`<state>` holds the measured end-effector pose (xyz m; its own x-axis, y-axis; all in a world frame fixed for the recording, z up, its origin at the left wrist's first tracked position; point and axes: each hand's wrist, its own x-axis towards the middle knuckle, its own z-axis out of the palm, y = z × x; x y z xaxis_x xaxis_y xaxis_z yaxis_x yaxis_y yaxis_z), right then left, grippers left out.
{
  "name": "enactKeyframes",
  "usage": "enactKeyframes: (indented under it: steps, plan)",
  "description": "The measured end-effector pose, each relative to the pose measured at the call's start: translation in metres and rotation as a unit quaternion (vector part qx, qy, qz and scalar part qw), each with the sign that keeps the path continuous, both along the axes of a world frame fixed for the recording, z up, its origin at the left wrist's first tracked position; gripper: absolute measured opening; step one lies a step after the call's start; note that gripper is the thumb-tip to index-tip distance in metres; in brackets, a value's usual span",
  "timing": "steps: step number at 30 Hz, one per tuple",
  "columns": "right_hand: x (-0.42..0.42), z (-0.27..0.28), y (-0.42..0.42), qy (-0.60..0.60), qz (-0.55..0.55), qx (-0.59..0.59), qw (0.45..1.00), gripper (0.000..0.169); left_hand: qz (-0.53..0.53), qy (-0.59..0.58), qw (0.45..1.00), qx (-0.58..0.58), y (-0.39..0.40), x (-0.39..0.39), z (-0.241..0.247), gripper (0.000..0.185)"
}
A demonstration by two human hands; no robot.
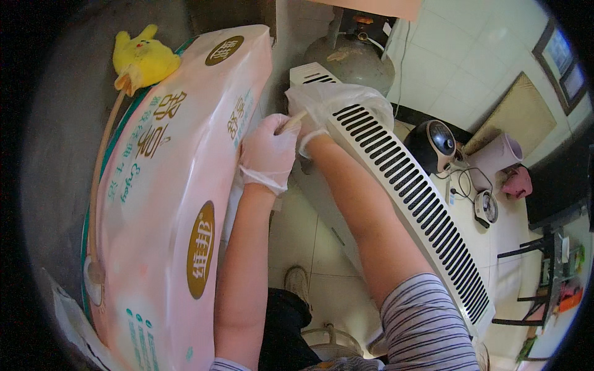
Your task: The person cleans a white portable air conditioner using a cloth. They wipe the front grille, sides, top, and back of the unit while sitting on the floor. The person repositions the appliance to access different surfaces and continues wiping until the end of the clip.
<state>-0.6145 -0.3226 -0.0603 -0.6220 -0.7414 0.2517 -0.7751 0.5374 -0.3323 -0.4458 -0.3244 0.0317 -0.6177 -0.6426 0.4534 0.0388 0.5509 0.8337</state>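
My left hand (270, 149), in a thin translucent glove, is closed around a pale stick-like piece (294, 121) whose kind I cannot tell. My right hand (310, 129), also gloved, is mostly hidden beside a crumpled translucent plastic bag (366, 98), so its fingers cannot be made out. The bag lies against the top of a white slotted appliance panel (403, 181). To the left of my hands lies a large pink plastic-wrapped package (162, 185) bearing writing. A yellow plush toy (148, 62) rests at its upper edge, with a long tan rod or tube (102, 157) running down from it.
A grey gas cylinder (343, 60) stands behind the panel. On the floor to the right are a black rounded appliance (430, 144), a lilac bin (494, 157), a pink object (517, 182), a small round device (486, 207) and cables. Black metal legs (524, 320) are farther right.
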Motion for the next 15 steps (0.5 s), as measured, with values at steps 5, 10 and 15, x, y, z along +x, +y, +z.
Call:
enactKeyframes:
  steps: [5, 10, 15]
  plan:
    - [0.047, -0.079, 0.084, 0.319, 0.12, 0.348, 0.873, 0.051, 0.02, -0.072, 0.997, -0.011, -0.006, 0.007, 0.002, 0.025]
    - [0.146, -0.15, 0.227, 0.21, 0.191, 0.512, 0.811, 0.05, 0.05, -0.106, 0.993, -0.02, -0.009, 0.015, -0.002, 0.025]
    - [0.207, -0.186, 0.37, 0.035, 0.185, 0.55, 0.814, 0.051, 0.043, -0.121, 0.992, -0.006, -0.011, 0.01, -0.018, 0.025]
